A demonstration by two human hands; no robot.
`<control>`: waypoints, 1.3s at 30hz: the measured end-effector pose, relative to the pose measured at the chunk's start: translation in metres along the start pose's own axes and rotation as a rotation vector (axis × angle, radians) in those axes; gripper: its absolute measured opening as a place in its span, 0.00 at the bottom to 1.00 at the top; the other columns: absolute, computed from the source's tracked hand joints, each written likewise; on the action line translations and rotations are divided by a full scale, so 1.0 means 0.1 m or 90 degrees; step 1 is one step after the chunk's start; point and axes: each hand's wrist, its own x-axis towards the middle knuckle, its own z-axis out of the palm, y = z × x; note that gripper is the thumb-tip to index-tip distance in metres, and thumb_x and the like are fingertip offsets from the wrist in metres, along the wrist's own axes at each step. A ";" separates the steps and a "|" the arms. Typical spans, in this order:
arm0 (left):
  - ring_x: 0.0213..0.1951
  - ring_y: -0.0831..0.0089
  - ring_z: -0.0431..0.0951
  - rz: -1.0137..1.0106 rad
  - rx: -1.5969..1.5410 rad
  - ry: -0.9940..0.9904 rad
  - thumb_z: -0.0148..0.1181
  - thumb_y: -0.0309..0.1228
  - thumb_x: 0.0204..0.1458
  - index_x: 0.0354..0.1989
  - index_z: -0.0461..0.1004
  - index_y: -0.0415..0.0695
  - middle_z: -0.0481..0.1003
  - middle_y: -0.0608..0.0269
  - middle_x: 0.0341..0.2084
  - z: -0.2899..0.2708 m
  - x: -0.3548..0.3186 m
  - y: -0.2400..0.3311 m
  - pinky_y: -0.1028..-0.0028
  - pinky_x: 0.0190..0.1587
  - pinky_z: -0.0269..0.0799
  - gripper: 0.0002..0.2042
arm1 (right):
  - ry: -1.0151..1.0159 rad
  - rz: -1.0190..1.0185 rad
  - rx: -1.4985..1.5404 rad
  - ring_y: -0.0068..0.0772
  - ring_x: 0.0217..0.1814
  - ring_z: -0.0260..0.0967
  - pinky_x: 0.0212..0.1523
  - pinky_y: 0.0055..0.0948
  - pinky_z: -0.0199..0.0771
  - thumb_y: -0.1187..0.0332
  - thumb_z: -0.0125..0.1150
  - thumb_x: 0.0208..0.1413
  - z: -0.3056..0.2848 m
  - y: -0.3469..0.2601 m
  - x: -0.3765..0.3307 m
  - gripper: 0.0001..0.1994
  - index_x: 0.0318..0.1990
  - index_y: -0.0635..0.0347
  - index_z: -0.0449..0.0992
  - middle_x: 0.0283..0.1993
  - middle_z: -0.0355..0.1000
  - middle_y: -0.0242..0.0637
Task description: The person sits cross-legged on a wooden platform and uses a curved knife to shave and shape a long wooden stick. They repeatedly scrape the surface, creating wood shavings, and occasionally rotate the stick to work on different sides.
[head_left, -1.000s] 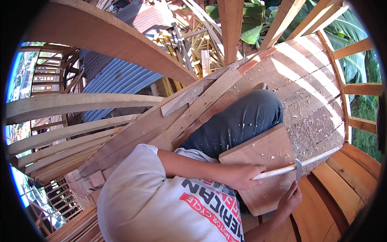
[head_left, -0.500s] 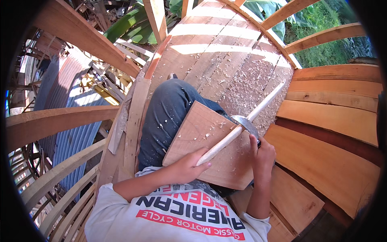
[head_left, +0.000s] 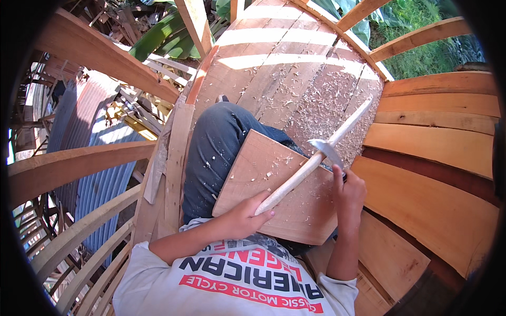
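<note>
On the chip-covered wooden deck [head_left: 295, 79] I see a board [head_left: 274, 189] lying on the lap, my left hand [head_left: 245, 218] and right hand [head_left: 348, 192] both closed around a pale stick [head_left: 316, 158] held flat across it.

A flat board [head_left: 274, 189] lay across the person's lap, on dark trousers [head_left: 211, 152] flecked with chips. The left hand [head_left: 245, 217] gripped the near end of a pale wooden stick [head_left: 316, 158], which slanted up and right over the board. The right hand [head_left: 348, 192] held a metal blade [head_left: 327, 150] against the stick's middle. Shavings [head_left: 321, 100] covered the plank floor [head_left: 263, 58] ahead. Curved wooden ribs [head_left: 79, 168] rose at the left, broad planks [head_left: 432, 147] at the right.
</note>
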 end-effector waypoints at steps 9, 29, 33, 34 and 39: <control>0.36 0.72 0.70 -0.018 -0.007 0.015 0.51 0.32 0.60 0.53 0.62 0.34 0.69 0.53 0.32 0.01 -0.02 -0.02 0.71 0.40 0.67 0.17 | -0.033 0.231 0.116 0.55 0.25 0.72 0.27 0.46 0.69 0.46 0.52 0.59 -0.19 0.18 0.31 0.28 0.25 0.68 0.76 0.18 0.70 0.52; 0.24 0.75 0.70 0.259 0.247 0.073 0.50 0.35 0.61 0.65 0.51 0.35 0.69 0.60 0.25 0.03 0.17 -0.42 0.74 0.26 0.68 0.27 | 0.047 0.133 0.056 0.57 0.24 0.72 0.26 0.48 0.69 0.45 0.49 0.60 -0.12 0.43 0.20 0.30 0.26 0.68 0.78 0.19 0.72 0.53; 0.25 0.74 0.72 0.063 0.195 0.019 0.50 0.37 0.62 0.68 0.48 0.35 0.69 0.59 0.25 0.03 0.12 -0.24 0.73 0.25 0.69 0.31 | 0.004 0.119 0.038 0.57 0.26 0.70 0.27 0.47 0.69 0.42 0.50 0.59 -0.14 0.24 0.04 0.31 0.33 0.69 0.79 0.24 0.72 0.56; 0.25 0.74 0.71 -0.015 0.160 0.007 0.50 0.37 0.62 0.68 0.47 0.35 0.69 0.59 0.25 0.06 0.08 -0.18 0.72 0.25 0.69 0.31 | -0.030 0.168 0.044 0.57 0.29 0.69 0.29 0.47 0.70 0.40 0.50 0.58 -0.16 0.23 0.02 0.32 0.36 0.68 0.79 0.27 0.73 0.57; 0.16 0.78 0.65 0.058 0.090 0.021 0.48 0.36 0.61 0.71 0.43 0.47 0.64 0.66 0.20 0.08 0.17 -0.52 0.76 0.14 0.64 0.31 | -0.245 0.126 -0.155 0.53 0.44 0.74 0.46 0.51 0.73 0.32 0.39 0.56 -0.26 0.01 0.02 0.33 0.46 0.48 0.79 0.45 0.74 0.58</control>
